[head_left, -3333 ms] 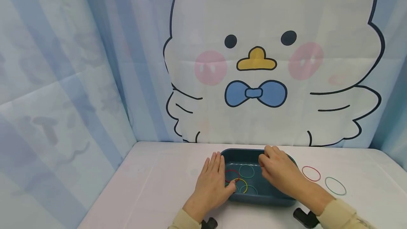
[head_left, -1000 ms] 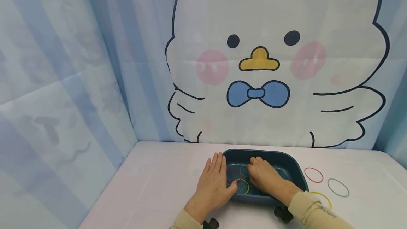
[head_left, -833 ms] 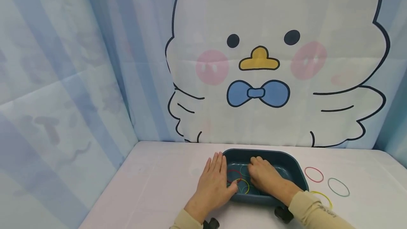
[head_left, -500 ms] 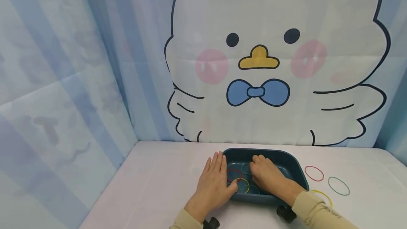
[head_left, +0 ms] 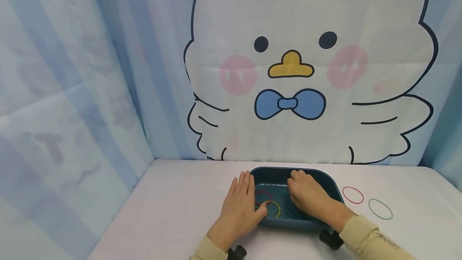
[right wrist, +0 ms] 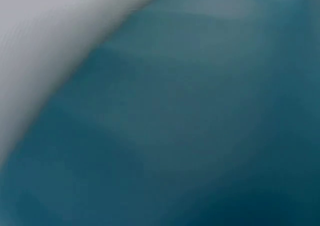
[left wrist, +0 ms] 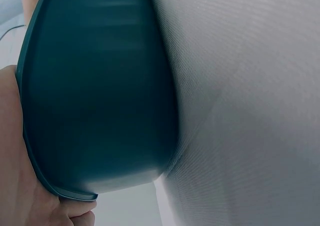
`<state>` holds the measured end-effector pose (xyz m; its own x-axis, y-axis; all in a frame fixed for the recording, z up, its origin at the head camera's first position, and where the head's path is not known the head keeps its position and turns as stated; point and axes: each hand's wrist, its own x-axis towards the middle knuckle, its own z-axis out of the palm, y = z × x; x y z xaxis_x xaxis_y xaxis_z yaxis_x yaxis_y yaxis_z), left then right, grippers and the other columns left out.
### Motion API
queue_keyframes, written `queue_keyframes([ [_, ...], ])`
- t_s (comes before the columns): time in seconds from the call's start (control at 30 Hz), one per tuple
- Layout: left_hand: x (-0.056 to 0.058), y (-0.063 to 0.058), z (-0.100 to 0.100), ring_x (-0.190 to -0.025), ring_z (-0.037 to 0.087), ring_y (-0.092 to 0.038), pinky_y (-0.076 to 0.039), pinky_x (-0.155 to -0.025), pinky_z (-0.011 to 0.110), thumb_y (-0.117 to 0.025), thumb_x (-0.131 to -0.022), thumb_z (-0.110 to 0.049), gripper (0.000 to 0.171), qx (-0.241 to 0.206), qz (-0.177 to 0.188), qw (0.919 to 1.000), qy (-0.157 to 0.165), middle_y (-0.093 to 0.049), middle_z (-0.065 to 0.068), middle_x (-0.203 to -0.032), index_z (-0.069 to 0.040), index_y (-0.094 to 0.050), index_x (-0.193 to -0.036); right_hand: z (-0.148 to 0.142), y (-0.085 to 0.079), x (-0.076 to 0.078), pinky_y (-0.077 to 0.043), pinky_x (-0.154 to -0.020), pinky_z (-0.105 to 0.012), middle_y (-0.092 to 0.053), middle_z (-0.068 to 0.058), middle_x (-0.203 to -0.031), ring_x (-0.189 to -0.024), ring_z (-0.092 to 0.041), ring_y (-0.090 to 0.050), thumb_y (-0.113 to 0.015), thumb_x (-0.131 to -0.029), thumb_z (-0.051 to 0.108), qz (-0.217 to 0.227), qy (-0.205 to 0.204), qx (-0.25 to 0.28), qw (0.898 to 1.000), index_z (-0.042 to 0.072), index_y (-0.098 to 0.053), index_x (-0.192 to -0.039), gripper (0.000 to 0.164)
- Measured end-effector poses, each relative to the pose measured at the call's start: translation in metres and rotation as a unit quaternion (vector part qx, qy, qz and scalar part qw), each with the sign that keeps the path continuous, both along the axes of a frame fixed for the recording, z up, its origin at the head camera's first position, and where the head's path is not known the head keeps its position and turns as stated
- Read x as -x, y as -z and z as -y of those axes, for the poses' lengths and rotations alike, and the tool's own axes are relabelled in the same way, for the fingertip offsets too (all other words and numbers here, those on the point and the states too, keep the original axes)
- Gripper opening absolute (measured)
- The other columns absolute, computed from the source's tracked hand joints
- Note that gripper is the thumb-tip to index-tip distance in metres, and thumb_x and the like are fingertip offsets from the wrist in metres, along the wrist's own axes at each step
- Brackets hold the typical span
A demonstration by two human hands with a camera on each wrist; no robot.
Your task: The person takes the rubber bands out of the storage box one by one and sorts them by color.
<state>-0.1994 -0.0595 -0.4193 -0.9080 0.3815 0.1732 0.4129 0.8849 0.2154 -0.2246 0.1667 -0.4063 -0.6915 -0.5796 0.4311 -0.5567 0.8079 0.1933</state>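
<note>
A dark teal tray (head_left: 288, 224) stands on the white table. My left hand (head_left: 240, 204) rests along its left rim, fingers straight, thumb by the front rim; the left wrist view shows this hand (left wrist: 15, 171) above the tray wall (left wrist: 100, 100). Inside lie a red rubber band (head_left: 264, 191), a yellow one (head_left: 279, 210) and green ones (head_left: 288, 212). My right hand (head_left: 308, 196) reaches into the tray with curled fingers and pinches a green rubber band (head_left: 283, 189), partly hidden behind it. The right wrist view shows only blurred tray wall (right wrist: 175, 110).
On the table right of the tray lie a red rubber band (head_left: 353, 195) and a green rubber band (head_left: 380, 209). Black wrist-camera mounts (head_left: 331, 240) hang under both wrists. A curtain (head_left: 288, 139) with a cartoon bird stands behind the table.
My right hand went from the tray's right side to its middle, then back slightly right and up, the green band shifting with it. A yellow band on the table is now hidden.
</note>
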Motion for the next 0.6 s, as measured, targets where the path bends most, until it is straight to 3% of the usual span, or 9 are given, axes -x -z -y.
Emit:
queue_keyframes([
  [0.2,0.001,-0.004,0.004,-0.155,0.03,-0.012,-0.014,-0.125,0.048,-0.045,-0.097,-0.049,0.081,0.014,-0.013,0.9998,0.002,-0.016,0.018,-0.165,0.002,-0.022,-0.156,-0.01,-0.013,0.001,-0.037,-0.055,-0.03,-0.047,-0.002,-0.074,-0.066,-0.016,-0.041,-0.079,-0.075,0.004,-0.002,-0.02,0.012,1.0,0.007,-0.061,-0.074,0.018],
  [0.6,0.003,-0.005,0.004,-0.156,0.028,-0.009,-0.012,-0.126,0.046,-0.041,-0.098,-0.051,0.081,0.031,-0.004,0.9995,0.0,-0.012,0.015,-0.166,-0.001,-0.019,-0.157,-0.035,-0.035,-0.011,-0.036,-0.058,-0.03,-0.047,-0.003,-0.074,-0.067,-0.016,-0.039,-0.074,-0.079,0.002,0.014,0.0,0.011,1.0,0.005,-0.061,-0.075,0.015],
])
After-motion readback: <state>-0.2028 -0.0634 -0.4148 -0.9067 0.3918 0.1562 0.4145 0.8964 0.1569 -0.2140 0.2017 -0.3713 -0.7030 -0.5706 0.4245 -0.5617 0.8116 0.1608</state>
